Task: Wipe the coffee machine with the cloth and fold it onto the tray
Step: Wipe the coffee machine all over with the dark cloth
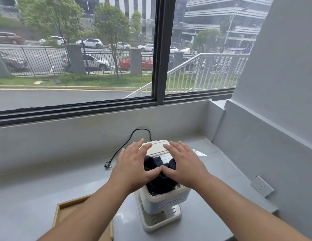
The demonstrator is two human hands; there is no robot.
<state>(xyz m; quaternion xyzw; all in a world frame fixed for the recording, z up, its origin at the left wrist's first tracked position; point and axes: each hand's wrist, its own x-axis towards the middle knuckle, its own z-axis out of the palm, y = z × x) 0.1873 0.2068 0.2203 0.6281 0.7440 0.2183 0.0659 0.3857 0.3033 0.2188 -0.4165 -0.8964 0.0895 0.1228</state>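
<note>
Wiping step, item list, big to small:

- Desk (pixel 47 185): grey, runs under window; carries all items.
- Coffee machine (pixel 163 204): white/cream, upright near desk front, just right of tray. Lid at back of top, button row on front face. Judgement: light unit, so steady it w/ one hand while the other wipes; press down, not sideways, or it may slide or tip.
- Tray (pixel 62 213): wooden, low rim, left of machine. Only part shows; forearm covers its right side, bottom edge cut off by frame.
- Left hand (pixel 132 164) and right hand (pixel 184 164): both over machine top, fingers straight and spread, thumbs meeting on the cloth. Neither curled round anything; flat press at most. Fingertip contact w/ lid can't be confirmed.
- Cloth (pixel 160 180): dark, bunched, lying on top of machine between the hands, not on tray. Judgement: task early; gather cloth into one palm, wipe top, then sides and front, then fold and set on tray.
- Cord (pixel 129 141) w/ plug (pixel 107 165): black, loose on desk behind-left, plug unplugged. Keep cloth clear of it.
- Wall socket (pixel 262 186): on right wall.

Hidden: machine's back and sides, top under cloth, drip area detail blurred. Shiny patch right of machine, can't id.
</note>
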